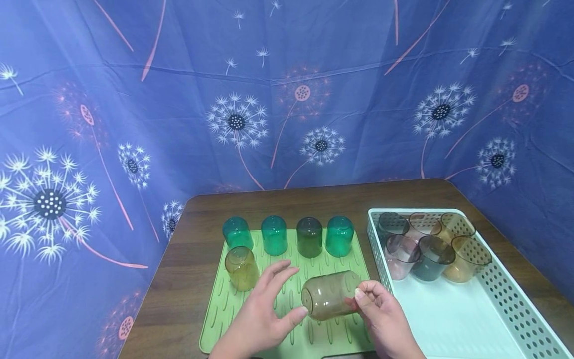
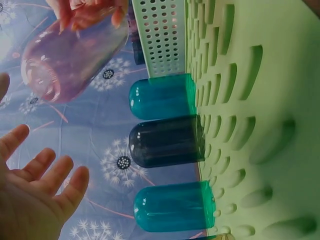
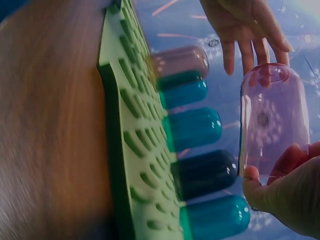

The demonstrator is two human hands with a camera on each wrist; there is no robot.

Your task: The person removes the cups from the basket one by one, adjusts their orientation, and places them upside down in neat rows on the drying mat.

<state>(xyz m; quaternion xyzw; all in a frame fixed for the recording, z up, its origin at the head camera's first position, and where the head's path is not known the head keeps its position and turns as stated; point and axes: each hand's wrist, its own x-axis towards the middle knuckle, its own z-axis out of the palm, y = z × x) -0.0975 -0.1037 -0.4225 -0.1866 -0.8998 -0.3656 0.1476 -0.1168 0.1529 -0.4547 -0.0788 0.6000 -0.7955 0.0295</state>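
Note:
My right hand (image 1: 381, 316) pinches the rim of a clear tinted cup (image 1: 329, 295), held on its side above the green drying mat (image 1: 215, 319). The cup looks amber in the head view and pinkish in both wrist views. Its closed base points toward my left hand (image 1: 264, 309), whose fingers are spread, thumb close to the base. In the right wrist view, the fingertips of the left hand (image 3: 255, 42) show behind the base. An amber cup (image 1: 242, 269) stands upside down on the mat, left of the hands.
Behind it, a row of upside-down cups lines the mat's far edge: three teal ones, such as the left one (image 1: 236, 233), and a dark green one (image 1: 309, 238). On the right, a pale perforated basket (image 1: 515, 279) holds several upright tinted cups (image 1: 432, 257). A patterned cloth hangs behind the table.

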